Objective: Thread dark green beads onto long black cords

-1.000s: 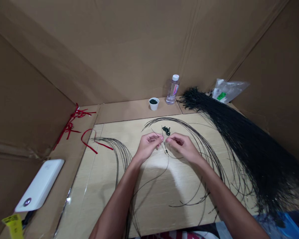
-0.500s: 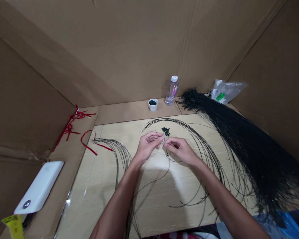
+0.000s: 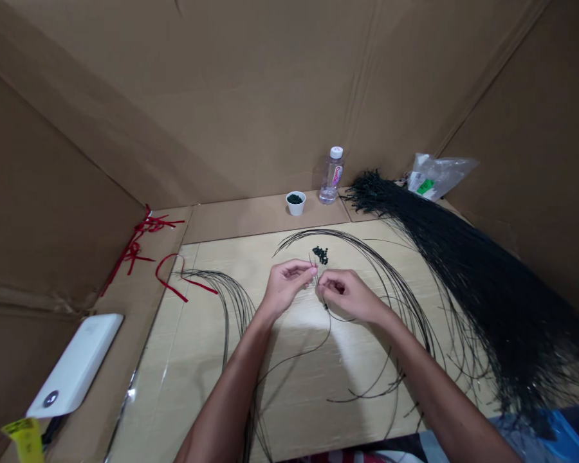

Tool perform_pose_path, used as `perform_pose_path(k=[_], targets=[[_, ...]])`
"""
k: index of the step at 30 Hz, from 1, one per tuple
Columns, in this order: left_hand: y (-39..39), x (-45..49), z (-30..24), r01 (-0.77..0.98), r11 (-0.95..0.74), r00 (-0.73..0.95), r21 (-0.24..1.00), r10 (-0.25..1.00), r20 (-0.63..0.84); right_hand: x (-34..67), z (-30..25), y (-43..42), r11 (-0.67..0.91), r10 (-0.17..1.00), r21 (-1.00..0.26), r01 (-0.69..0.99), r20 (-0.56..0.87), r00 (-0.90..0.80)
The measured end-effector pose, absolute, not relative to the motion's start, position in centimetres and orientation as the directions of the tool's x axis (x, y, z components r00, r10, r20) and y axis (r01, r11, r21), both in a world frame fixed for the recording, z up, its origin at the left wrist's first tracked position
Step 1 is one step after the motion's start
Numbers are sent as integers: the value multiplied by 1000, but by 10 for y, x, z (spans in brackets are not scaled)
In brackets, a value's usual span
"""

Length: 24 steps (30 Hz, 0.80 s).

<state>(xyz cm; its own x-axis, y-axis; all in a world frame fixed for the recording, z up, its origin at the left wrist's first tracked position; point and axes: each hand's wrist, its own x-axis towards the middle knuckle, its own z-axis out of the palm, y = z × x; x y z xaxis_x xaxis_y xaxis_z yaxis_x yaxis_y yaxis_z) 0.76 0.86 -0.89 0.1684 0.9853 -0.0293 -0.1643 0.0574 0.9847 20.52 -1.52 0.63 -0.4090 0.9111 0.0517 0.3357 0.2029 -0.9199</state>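
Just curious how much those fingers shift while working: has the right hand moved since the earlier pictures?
Yes: the right hand has drawn back toward the person, a little farther from the small pile of beads, which sits in the same place on the board.

We see **walls** (image 3: 125,96) of rough, matt brown cardboard. The **board** (image 3: 251,392) under the work has a smooth, pale wood look and a light gloss. The thin black **cords** (image 3: 487,308) seem a little shiny, but we cannot tell their material. The **bottle** (image 3: 331,181) is clear, glossy plastic, and the **bag** (image 3: 439,177) is thin, shiny plastic. The **power bank** (image 3: 77,363) is smooth white plastic. The red **ribbon** (image 3: 135,247) looks like soft cloth.
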Motion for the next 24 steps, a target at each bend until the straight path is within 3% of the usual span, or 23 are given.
perform_pose_path(k=[6, 10, 13, 16, 24], targets=[[8, 7, -7, -121, 74, 194, 990, 980, -49, 202, 10, -17, 286, 911, -886, 364, 134, -390], [7, 6, -7, -73, 68, 258, 995, 965, -47, 199, 5, -15, 256, 955, -925, 281, 196, -224], [5, 7, -9, -21, 68, 305, 997, 951, -58, 195, -3, -12, 164, 986, -977, 135, 156, -64], [3, 8, -9, 11, 67, 329, 998, 942, -67, 193, -8, -11, 124, 992, -991, 46, 123, -18], [4, 10, -11, 44, 59, 324, 997, 943, -70, 191, -6, -12, 121, 993, -992, 17, 121, 4]])
